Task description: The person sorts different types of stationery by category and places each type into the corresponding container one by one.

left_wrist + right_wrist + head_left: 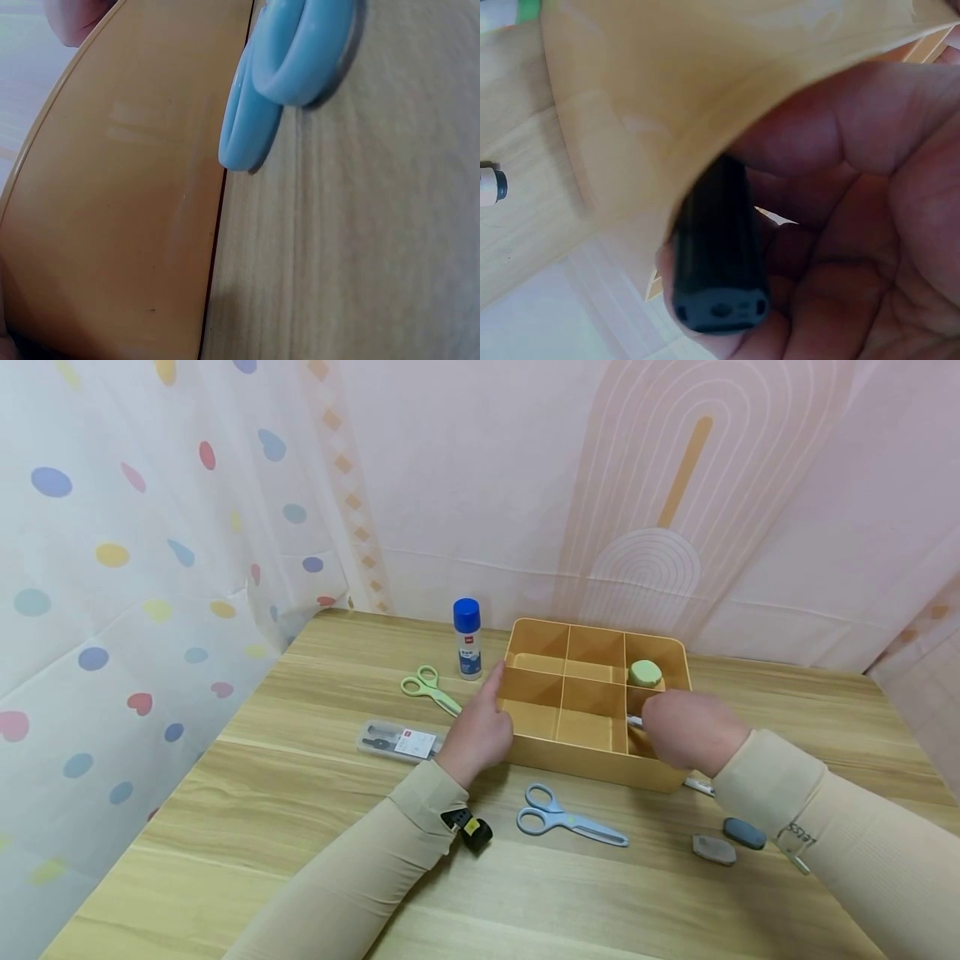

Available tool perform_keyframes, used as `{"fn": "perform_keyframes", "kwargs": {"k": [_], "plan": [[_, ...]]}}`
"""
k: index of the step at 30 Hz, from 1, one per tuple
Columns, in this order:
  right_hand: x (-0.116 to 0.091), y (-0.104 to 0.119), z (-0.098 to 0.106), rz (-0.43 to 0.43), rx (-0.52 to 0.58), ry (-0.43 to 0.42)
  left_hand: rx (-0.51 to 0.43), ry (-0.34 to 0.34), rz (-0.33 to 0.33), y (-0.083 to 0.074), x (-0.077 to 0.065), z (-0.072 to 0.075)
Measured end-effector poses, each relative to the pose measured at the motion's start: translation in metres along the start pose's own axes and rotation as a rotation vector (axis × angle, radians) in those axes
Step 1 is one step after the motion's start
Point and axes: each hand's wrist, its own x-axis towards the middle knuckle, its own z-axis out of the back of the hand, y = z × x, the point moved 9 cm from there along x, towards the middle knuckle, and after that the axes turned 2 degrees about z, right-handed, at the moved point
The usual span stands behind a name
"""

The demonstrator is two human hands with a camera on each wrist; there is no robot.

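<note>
My left hand [477,732] rests at the left end of an orange divided box [592,762], its index finger stretched along the left wall. My right hand [693,732] is over the box's front right compartment. It grips a slim object with a black end [720,262], against the box rim in the right wrist view; a white piece [635,721] shows beside the fingers in the head view. The object's kind is unclear. A pale green round-topped item [645,673] stands in the back right compartment. Blue scissors [573,820] lie in front of the box.
Left of the box are a blue-capped glue bottle [468,647], green scissors [433,692] and a clear case [390,740] with a dark tool inside. Right of it lie a white pen-like item [699,787] and two small oblong pieces, one blue-grey [744,832], one grey [713,850].
</note>
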Motion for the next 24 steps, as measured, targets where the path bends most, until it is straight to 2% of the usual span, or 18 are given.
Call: {"fn": "perform_keyframes", "kwargs": {"k": [12, 24], "plan": [[0.0032, -0.0004, -0.0032, -0.008, 0.006, -0.028, 0.020, 0.000, 0.009, -0.0002, 0.0001, 0.0008], [0.0047, 0.0036, -0.0019, 0.031, 0.023, -0.084, 0.021, 0.004, 0.011, 0.0005, 0.0002, -0.0001]]}}
